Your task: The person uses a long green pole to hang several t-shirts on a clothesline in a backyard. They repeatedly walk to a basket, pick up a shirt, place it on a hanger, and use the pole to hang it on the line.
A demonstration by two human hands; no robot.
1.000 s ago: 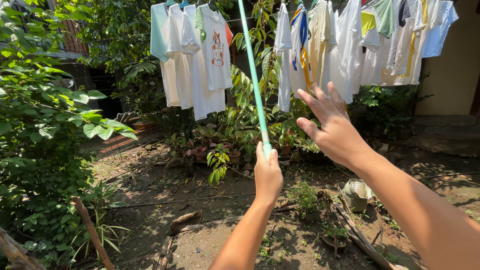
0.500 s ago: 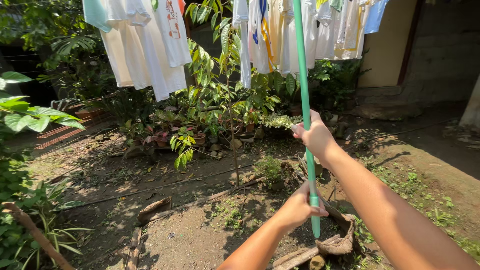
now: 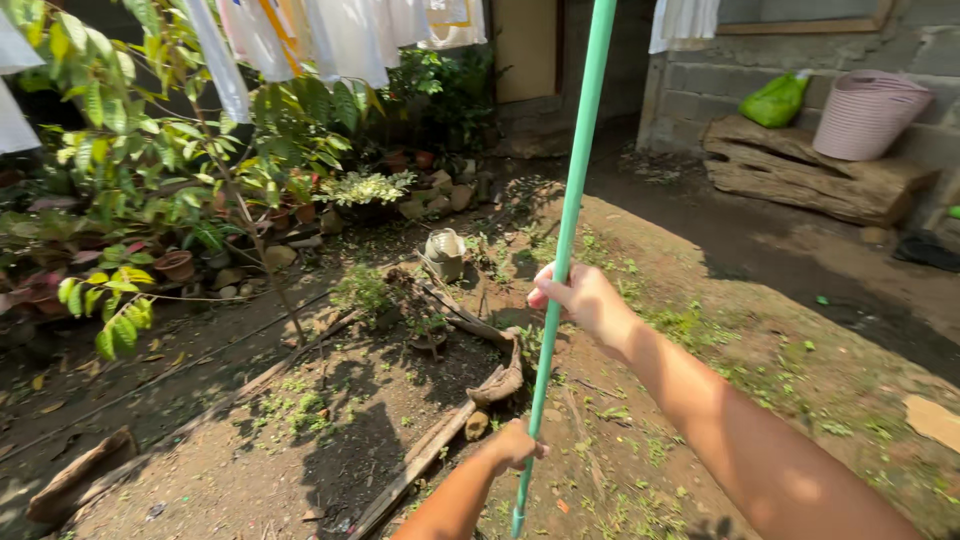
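Gripping a long green pole [image 3: 566, 232], both hands are closing around its shaft, one above the other. The right hand [image 3: 583, 298] is wrapping its fingers around the pole about midway along the visible length, the thumb side turned upward. Below it and nearer the body, the left hand [image 3: 513, 445] is clasping the shaft close to its lower end, with only a short stub of pole showing beneath the fist. From both grips the pole is running steeply upward and slightly to the right, away from the body, leaving the top edge of the view; its upper tip is not showing. The long axis is standing close to upright, tilted so the lower end sits nearer the person. Up beyond the right hand and off to its left, hanging laundry [image 3: 345, 35] is draping over leafy plants [image 3: 150, 140]. Farther right of the grips, a pink basket [image 3: 866, 113] is resting on a block of wood [image 3: 800, 175].
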